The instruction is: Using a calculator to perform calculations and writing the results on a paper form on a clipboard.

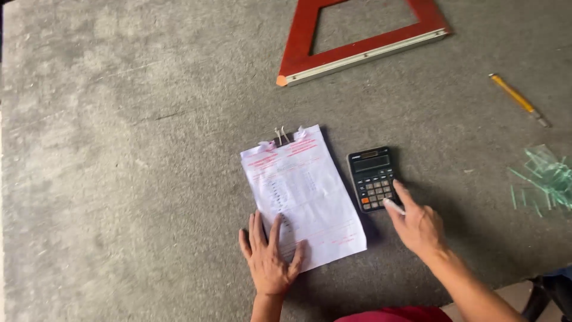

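A white paper form with pink print lies on a grey felt-like table top, held at its top by a clip. My left hand rests flat on the form's lower left corner, fingers spread. My right hand holds a thin white pen-like stick and reaches with its fingertips to the keys of a black calculator just right of the form.
A red triangular frame with a pale edge lies at the top middle. A yellow pencil-like tool sits at the upper right. Several greenish glass strips are piled at the right edge. The table's front edge runs at the lower right.
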